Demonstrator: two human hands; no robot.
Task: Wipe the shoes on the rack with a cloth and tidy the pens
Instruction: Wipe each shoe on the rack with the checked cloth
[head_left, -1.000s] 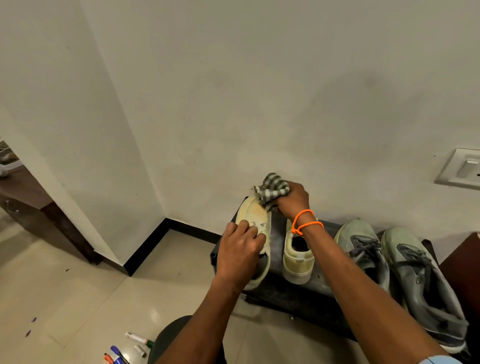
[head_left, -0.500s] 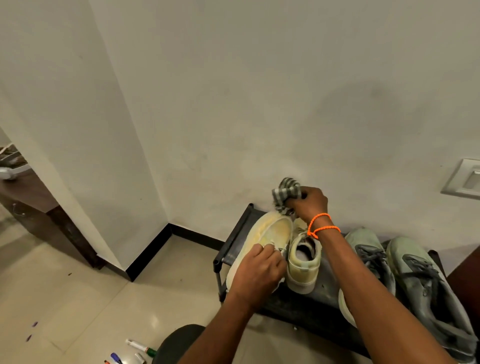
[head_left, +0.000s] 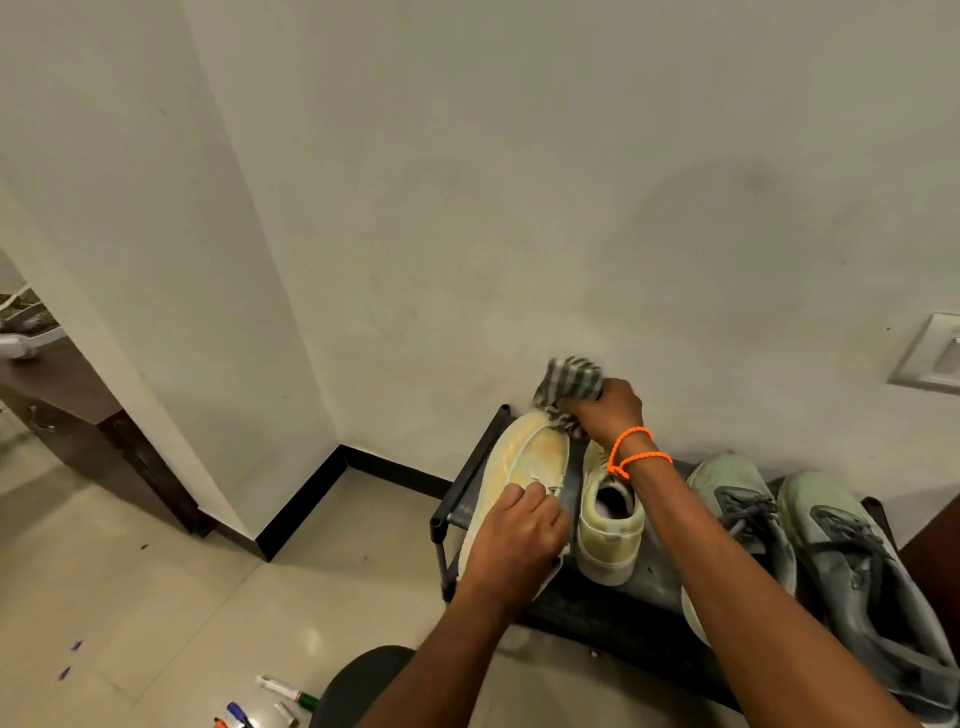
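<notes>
On the black shoe rack (head_left: 470, 483), my left hand (head_left: 511, 540) grips the left cream shoe (head_left: 524, 457) by its collar, tilting it onto its side. My right hand (head_left: 605, 408), with orange bands at the wrist, holds a bunched checked cloth (head_left: 569, 379) against that shoe's toe. The second cream shoe (head_left: 610, 530) stands upright just right of it. Two grey-green sneakers (head_left: 748, 509) (head_left: 852, 551) sit further right. Several pens (head_left: 285, 693) lie on the floor tiles at the bottom left.
The rack stands against a white wall, near a corner with black skirting (head_left: 301, 504). A wall switch plate (head_left: 930, 353) is at the right edge. A dark wooden cabinet (head_left: 83, 415) shows through the doorway at left. My dark-clad knee (head_left: 363, 686) is at the bottom.
The cream shoe has been turned and tilted under my left hand's grip. My right hand keeps the cloth at the toe, shifting slightly across it. The view has drifted left.
</notes>
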